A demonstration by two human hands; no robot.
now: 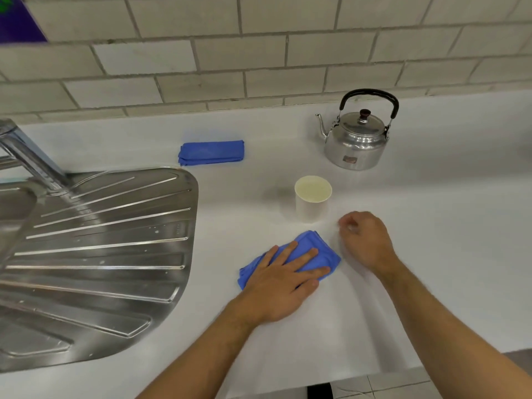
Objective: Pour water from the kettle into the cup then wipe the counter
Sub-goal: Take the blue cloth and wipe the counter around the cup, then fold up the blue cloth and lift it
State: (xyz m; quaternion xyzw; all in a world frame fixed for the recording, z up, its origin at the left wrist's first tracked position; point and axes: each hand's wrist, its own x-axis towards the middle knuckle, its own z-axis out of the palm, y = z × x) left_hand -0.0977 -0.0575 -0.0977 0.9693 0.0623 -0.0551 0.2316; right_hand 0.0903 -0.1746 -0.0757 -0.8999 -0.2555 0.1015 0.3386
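Just in front of the white paper cup [313,198] on the white table [431,226], the left hand [283,279] lies flat, fingers spread, pressing a crumpled blue cloth [313,244]. Beside it, the right hand [364,240] hovers loosely curled, its grip empty. Behind the cup stands the shiny metal kettle [357,139].

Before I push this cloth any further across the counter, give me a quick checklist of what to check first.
1. Left hand flat on the blue cloth: ok.
2. Right hand off the cloth, loosely curled on the counter: ok.
3. Paper cup upright, apart from the cloth but close ahead of it: not ok, easy to knock.
4. Water in the cup: cannot tell.
5. Kettle upright near the wall, out of the wiping path: ok.
6. Spare folded cloth lying beyond the drainboard, untouched: ok.
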